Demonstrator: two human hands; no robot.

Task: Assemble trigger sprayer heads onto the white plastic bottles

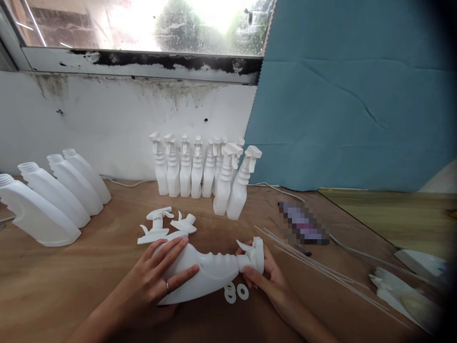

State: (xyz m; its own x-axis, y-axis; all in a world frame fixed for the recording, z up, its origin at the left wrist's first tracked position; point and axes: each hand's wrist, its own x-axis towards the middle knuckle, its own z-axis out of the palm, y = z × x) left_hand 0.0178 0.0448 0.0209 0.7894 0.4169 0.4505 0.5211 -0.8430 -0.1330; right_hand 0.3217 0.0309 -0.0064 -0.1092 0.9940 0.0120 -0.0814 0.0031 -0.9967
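Note:
A white plastic spray bottle (205, 274) lies on its side between my hands, base to the left and neck to the right. My left hand (160, 271) wraps around its body near the base, with a ring on one finger. At the neck, my right hand (267, 276) grips the white trigger sprayer head (255, 257), which sits on the bottle's mouth with its trigger upward. Some of my right fingers are hidden behind the head. Several white ring washers (243, 291) lie just below the neck. Loose trigger sprayer heads (155, 224) lie beyond my left hand.
Several bottles with sprayer heads (196, 166) stand by the wall. Open-necked bottles (46, 205) stand at left. Thin white tubes (321, 274) lie at right, near a blurred-out object (303, 223) and a plastic bag (396, 295). A blue cloth (350, 95) hangs behind.

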